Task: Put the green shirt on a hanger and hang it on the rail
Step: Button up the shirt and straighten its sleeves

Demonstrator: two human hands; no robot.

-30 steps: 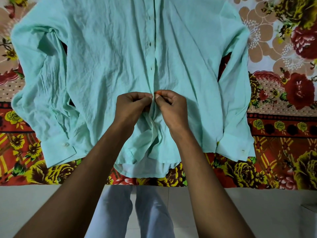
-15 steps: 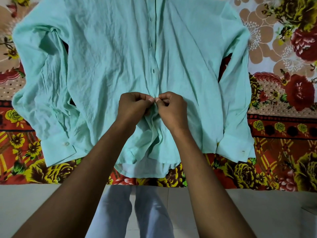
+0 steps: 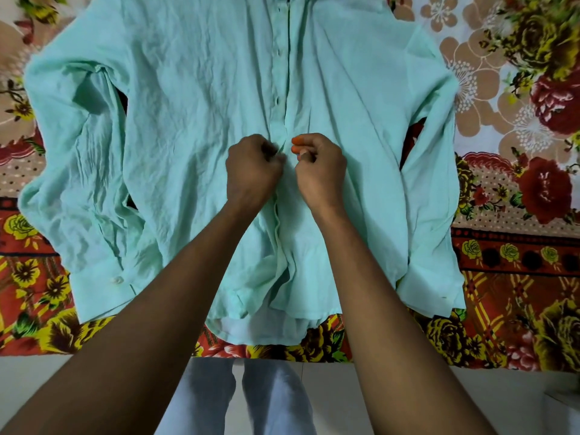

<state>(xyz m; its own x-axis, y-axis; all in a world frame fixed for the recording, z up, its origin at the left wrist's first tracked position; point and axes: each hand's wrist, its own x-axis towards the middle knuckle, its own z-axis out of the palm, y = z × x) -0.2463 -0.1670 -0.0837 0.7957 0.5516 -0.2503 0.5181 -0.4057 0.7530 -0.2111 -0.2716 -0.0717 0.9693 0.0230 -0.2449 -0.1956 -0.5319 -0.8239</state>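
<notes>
The green shirt (image 3: 188, 120), pale mint and wrinkled, lies spread front-up on a flowered bedsheet, its collar end away from me and both sleeves folded down along the sides. My left hand (image 3: 251, 171) and my right hand (image 3: 320, 171) sit side by side at the button placket in the shirt's middle. Each pinches one edge of the placket, a little apart from each other. The right fingertips carry orange nail colour. Below the hands the placket gapes slightly. No hanger or rail is in view.
The flowered bedsheet (image 3: 518, 215) covers the bed and reaches its near edge. Below that edge lies a pale floor (image 3: 408, 397), with my own legs in light trousers (image 3: 238, 400) standing against the bed.
Both hands have moved a little up the placket, away from me, and now sit slightly apart instead of touching. The shirt has stayed in place.
</notes>
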